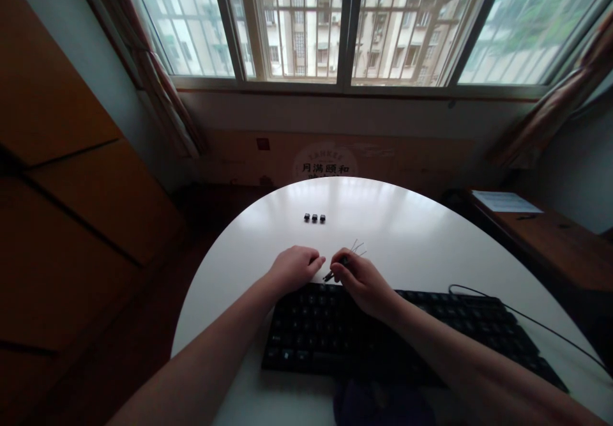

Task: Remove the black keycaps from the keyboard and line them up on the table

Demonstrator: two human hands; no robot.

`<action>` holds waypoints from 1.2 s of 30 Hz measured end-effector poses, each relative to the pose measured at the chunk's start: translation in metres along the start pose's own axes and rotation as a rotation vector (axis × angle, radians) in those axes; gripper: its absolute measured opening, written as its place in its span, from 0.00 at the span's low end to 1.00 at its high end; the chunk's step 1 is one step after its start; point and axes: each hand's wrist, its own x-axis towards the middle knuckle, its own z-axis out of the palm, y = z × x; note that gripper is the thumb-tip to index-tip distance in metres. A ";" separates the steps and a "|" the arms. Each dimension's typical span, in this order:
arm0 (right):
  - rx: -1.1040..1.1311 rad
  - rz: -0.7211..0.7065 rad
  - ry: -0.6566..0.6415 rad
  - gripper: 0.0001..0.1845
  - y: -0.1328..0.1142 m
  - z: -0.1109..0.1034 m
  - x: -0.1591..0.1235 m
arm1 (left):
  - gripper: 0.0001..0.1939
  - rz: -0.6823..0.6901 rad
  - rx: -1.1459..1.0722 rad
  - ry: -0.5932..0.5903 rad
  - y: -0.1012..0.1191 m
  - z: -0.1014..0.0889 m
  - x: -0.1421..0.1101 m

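The bench (220,279) curves away well left of the loosely curled left hand (297,264); whether it holds anything, I cannot tell. Three black keycaps (315,218) sit beyond. The right hand (360,279) pinches a half-hidden tool (328,276) near the far edge of the keyboard (306,330).

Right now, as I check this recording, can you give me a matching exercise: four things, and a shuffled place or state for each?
1. right hand
2. small dark pieces
3. keyboard
4. white sheet

A. partly under the right forearm
B. on the brown desk
C. gripping a dark tool
D. lined up on the white table

Pairs: 1-C, 2-D, 3-A, 4-B
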 end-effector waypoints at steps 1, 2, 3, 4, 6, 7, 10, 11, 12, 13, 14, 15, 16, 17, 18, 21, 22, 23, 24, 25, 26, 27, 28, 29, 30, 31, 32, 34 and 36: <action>-0.019 0.000 -0.009 0.17 0.000 0.000 0.000 | 0.20 -0.004 0.002 -0.001 0.000 0.000 0.000; -0.036 0.005 -0.018 0.16 -0.001 0.000 0.000 | 0.20 -0.009 0.003 -0.002 0.000 0.000 0.000; -0.047 0.012 -0.030 0.15 -0.001 0.000 0.001 | 0.19 -0.012 0.005 -0.001 0.000 0.000 0.000; -0.049 0.019 -0.043 0.15 0.000 0.000 0.001 | 0.19 -0.015 0.008 -0.001 0.000 0.001 0.000; -0.042 0.030 -0.069 0.14 0.000 0.000 0.002 | 0.19 -0.020 0.012 0.001 -0.001 0.002 0.000; -0.038 0.034 -0.079 0.13 0.000 -0.001 0.002 | 0.19 -0.023 0.014 0.003 -0.001 0.002 0.000; -0.054 0.034 -0.104 0.13 -0.001 -0.001 0.003 | 0.19 -0.016 0.017 0.010 -0.002 0.004 0.001; -0.068 0.034 -0.114 0.12 -0.002 -0.001 0.003 | 0.19 -0.013 0.016 0.015 -0.003 0.004 0.001; -0.086 0.035 -0.124 0.12 -0.002 -0.001 0.003 | 0.19 -0.012 0.015 0.019 -0.003 0.004 0.002; -0.108 0.035 -0.137 0.11 -0.003 -0.001 0.002 | 0.19 -0.014 0.012 0.023 -0.003 0.005 0.002; -0.135 0.037 -0.151 0.10 -0.005 -0.001 0.002 | 0.19 -0.019 0.008 0.028 -0.003 0.005 0.002; -0.166 0.039 -0.167 0.09 -0.006 -0.001 0.001 | 0.19 -0.026 0.006 0.032 -0.003 0.005 0.002; -0.199 0.040 -0.183 0.09 -0.007 -0.001 0.001 | 0.19 -0.034 0.005 0.034 -0.002 0.005 0.002; -0.233 0.038 -0.198 0.08 -0.009 -0.001 0.000 | 0.19 -0.038 0.004 0.036 -0.002 0.005 0.002; -0.268 0.032 -0.212 0.08 -0.010 -0.001 -0.001 | 0.19 -0.040 0.005 0.037 -0.002 0.005 0.002; -0.358 0.000 -0.257 0.08 -0.014 -0.001 -0.002 | 0.20 -0.040 0.011 0.037 -0.002 0.006 0.002; -0.381 -0.011 -0.269 0.08 -0.014 -0.001 -0.003 | 0.20 -0.037 0.014 0.037 -0.002 0.006 0.002; -0.393 -0.019 -0.274 0.07 -0.014 -0.001 -0.003 | 0.20 -0.033 0.018 0.036 -0.003 0.006 0.002; -0.394 -0.022 -0.269 0.07 -0.014 -0.001 -0.004 | 0.20 -0.030 0.021 0.037 -0.003 0.006 0.002; -0.381 -0.022 -0.252 0.08 -0.013 0.000 -0.004 | 0.20 -0.026 0.023 0.037 -0.003 0.006 0.002; -0.358 -0.018 -0.231 0.08 -0.011 0.000 -0.004 | 0.19 -0.024 0.022 0.034 -0.003 0.006 0.002; -0.328 -0.013 -0.207 0.08 -0.009 0.001 -0.004 | 0.19 -0.025 0.022 0.031 -0.003 0.005 0.002; -0.293 -0.008 -0.191 0.09 -0.006 0.001 -0.003 | 0.19 -0.029 0.023 0.028 -0.003 0.005 0.002; -0.248 -0.004 -0.175 0.10 -0.003 0.002 -0.003 | 0.19 -0.035 0.025 0.024 -0.003 0.005 0.002; -0.185 -0.001 -0.141 0.11 0.000 0.002 -0.002 | 0.19 -0.040 0.027 0.022 -0.003 0.005 0.002; -0.102 0.000 -0.090 0.12 0.004 0.002 -0.001 | 0.19 -0.044 0.028 0.022 -0.003 0.005 0.001; -0.009 0.000 -0.026 0.14 0.007 0.002 -0.001 | 0.19 -0.044 0.027 0.024 -0.003 0.005 0.001; 0.151 0.004 0.096 0.17 0.013 0.002 0.001 | 0.19 -0.034 0.012 0.028 -0.004 0.004 0.001; 0.215 0.003 0.148 0.18 0.017 0.002 0.003 | 0.20 -0.023 -0.030 0.034 -0.006 0.003 0.001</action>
